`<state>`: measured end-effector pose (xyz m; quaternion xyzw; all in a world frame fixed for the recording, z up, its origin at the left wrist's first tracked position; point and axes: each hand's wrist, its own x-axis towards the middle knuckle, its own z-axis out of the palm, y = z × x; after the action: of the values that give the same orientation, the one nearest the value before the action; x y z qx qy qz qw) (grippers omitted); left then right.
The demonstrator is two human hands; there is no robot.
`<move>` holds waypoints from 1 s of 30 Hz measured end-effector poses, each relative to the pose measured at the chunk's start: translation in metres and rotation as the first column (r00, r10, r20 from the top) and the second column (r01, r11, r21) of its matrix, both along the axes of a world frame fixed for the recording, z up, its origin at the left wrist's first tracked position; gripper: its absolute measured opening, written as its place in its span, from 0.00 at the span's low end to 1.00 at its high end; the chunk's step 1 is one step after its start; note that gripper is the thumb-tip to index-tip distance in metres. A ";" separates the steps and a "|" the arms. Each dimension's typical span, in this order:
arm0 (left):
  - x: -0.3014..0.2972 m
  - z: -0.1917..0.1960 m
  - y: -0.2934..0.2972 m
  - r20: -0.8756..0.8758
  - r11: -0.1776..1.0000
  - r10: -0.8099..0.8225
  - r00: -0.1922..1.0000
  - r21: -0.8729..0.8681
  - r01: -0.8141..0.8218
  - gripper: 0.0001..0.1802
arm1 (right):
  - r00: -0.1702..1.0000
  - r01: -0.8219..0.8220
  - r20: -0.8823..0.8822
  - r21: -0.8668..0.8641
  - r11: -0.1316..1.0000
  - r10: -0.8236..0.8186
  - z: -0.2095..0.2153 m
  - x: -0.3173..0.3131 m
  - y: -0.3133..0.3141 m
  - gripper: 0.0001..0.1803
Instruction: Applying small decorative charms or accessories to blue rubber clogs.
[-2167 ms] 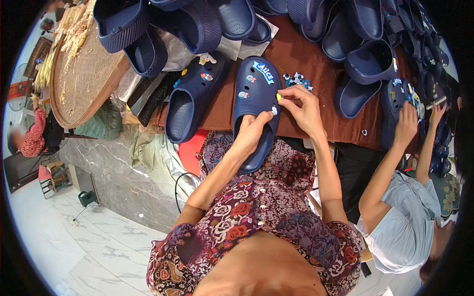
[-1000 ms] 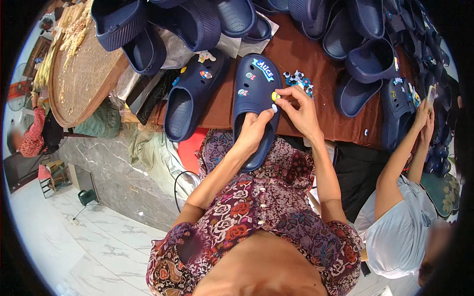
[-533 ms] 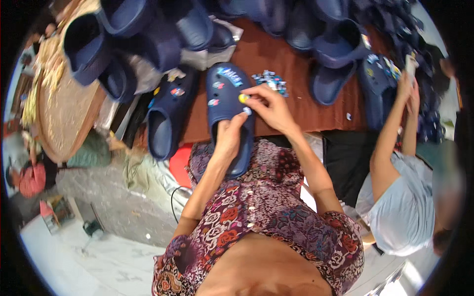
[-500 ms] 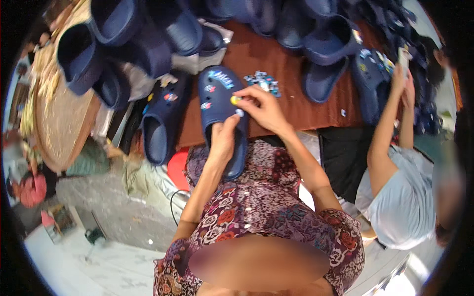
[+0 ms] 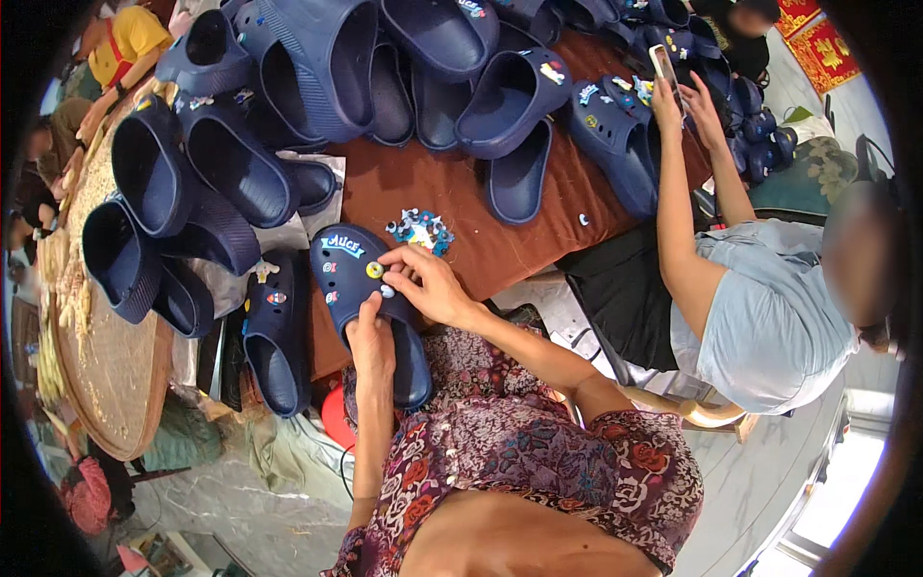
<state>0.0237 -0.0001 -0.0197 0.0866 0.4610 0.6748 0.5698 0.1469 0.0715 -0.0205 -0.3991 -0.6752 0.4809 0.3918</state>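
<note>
A navy blue clog (image 5: 354, 291) with a holed upper lies tilted near the front edge of the table. My left hand (image 5: 372, 341) is closed on it, thumb over the upper's rim and the other fingers hidden inside. With thumb and forefinger, my right hand (image 5: 433, 288) pinches a round yellow-green shoe charm (image 5: 375, 270) against the upper. A blue lettered charm (image 5: 343, 242) sits across the toe, and a small pale charm (image 5: 386, 290) is beside my left thumb. Just beyond my right hand is a pile of loose charms (image 5: 421, 231).
Another navy clog with charms (image 5: 276, 370) lies to the left. Stacked clogs (image 5: 332, 58) crowd the far side of the brown-covered table (image 5: 481, 255). At right, a co-worker holds a phone (image 5: 663, 69) above a decorated clog (image 5: 615, 144). A round woven tray (image 5: 120, 385) stands left.
My view has turned, so the clog and hands appear lower and further left. The yellow-green charm, earlier pinched near the clog's right side, is now against the upper. My left hand keeps its hold.
</note>
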 end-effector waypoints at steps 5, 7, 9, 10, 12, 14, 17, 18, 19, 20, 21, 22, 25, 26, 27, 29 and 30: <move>-0.010 -0.002 -0.003 0.067 0.998 0.067 0.996 -0.003 -0.067 0.21 | 0.999 0.010 0.037 0.054 0.998 -0.012 -0.006 0.020 -0.016 0.07; -0.006 0.000 -0.001 0.124 0.998 0.063 0.990 0.012 -0.065 0.22 | 0.997 0.041 0.057 0.090 0.995 -0.046 -0.005 0.027 -0.016 0.07; 0.000 0.001 0.006 0.114 0.996 0.079 0.990 0.030 -0.083 0.22 | 0.990 0.106 0.081 0.101 0.989 -0.114 -0.012 0.036 -0.011 0.07; -0.001 -0.001 0.005 0.109 0.997 0.053 0.993 0.052 -0.059 0.23 | 0.981 0.142 0.118 0.095 0.985 -0.153 -0.011 0.039 -0.009 0.07; 0.001 0.003 0.002 0.120 0.994 0.088 0.989 0.059 -0.095 0.21 | 0.957 0.210 0.180 0.120 0.970 -0.229 -0.008 0.043 -0.002 0.08; 0.003 0.008 0.004 0.133 0.991 0.105 0.986 0.064 -0.114 0.19 | 0.908 0.249 0.287 0.217 0.944 -0.305 -0.017 0.049 0.008 0.12; 0.003 0.016 0.002 0.113 0.992 0.113 0.987 0.038 -0.118 0.19 | 0.852 0.174 0.403 0.384 0.907 -0.333 -0.011 0.046 0.018 0.23; 0.002 0.014 0.000 0.111 0.994 0.097 0.989 0.031 -0.101 0.18 | 0.850 0.143 0.422 0.394 0.908 -0.317 -0.013 0.046 0.021 0.28; 0.000 0.014 -0.001 0.110 0.996 0.080 0.991 0.025 -0.083 0.18 | 0.856 0.132 0.418 0.391 0.911 -0.304 -0.014 0.045 0.023 0.28; -0.002 0.014 -0.002 0.105 0.995 0.092 0.990 0.024 -0.095 0.18 | 0.855 0.101 0.432 0.402 0.910 -0.285 -0.015 0.044 0.025 0.28; -0.003 0.017 -0.003 0.101 0.998 0.065 0.993 0.007 -0.066 0.18 | 0.852 0.071 0.448 0.411 0.909 -0.269 -0.016 0.044 0.026 0.28; -0.005 0.018 -0.004 0.098 0.999 0.037 0.994 -0.010 -0.036 0.18 | 0.855 0.065 0.447 0.408 0.911 -0.262 -0.017 0.043 0.027 0.28; -0.012 0.019 -0.008 0.120 0.999 -0.045 0.992 -0.016 0.047 0.18 | 0.857 0.042 0.461 0.386 0.922 -0.232 -0.018 0.045 0.030 0.28; -0.012 0.020 -0.009 0.123 0.999 -0.040 0.992 -0.020 0.043 0.18 | 0.864 0.048 0.446 0.385 0.922 -0.231 -0.017 0.045 0.029 0.27; -0.012 0.022 -0.008 0.136 1.000 -0.025 0.990 -0.010 0.027 0.19 | 0.865 0.043 0.448 0.382 0.923 -0.225 -0.017 0.046 0.028 0.27; -0.011 0.022 -0.008 0.149 1.000 -0.004 0.989 -0.002 0.004 0.21 | 0.874 0.051 0.433 0.367 0.929 -0.219 -0.017 0.050 0.026 0.26; -0.011 0.021 -0.007 0.201 0.999 0.017 0.979 0.031 -0.024 0.23 | 0.885 0.068 0.407 0.364 0.929 -0.224 -0.015 0.051 0.025 0.25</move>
<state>0.0126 -0.0068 0.0009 0.0227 0.3909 0.6934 0.6049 0.1974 0.0966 -0.0357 -0.4745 -0.7864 0.2226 0.3267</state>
